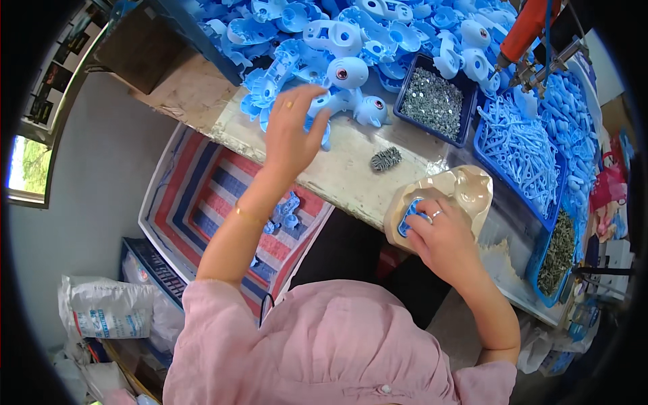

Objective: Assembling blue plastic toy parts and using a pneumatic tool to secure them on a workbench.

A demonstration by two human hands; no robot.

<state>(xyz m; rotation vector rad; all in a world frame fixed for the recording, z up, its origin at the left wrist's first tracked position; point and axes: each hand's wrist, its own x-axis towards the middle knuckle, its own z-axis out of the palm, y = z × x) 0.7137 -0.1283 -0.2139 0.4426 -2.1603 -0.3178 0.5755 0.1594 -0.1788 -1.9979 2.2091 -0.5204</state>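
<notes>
1. The left hand (291,131) reaches to the upper middle of the frame, fingers spread and curling onto a light blue plastic shell (317,108) at the near edge of a big heap of blue toy parts (378,34); whether it has gripped the shell I cannot tell.
2. The right hand (442,236) sits at centre right, fingers closed on a small blue part (409,214) pressed into a beige moulded jig (466,192) on the counter (351,169).
3. Two blue pieces with round eyes (347,73) lie just beyond the left hand.
4. A dark blue tray of screws (432,101) stands to the right of them, with a tray of thin blue sticks (520,148) further right.
5. An orange power screwdriver (526,30) hangs at the upper right.
6. A small grey coil (385,159) lies on the counter between the hands.
</notes>
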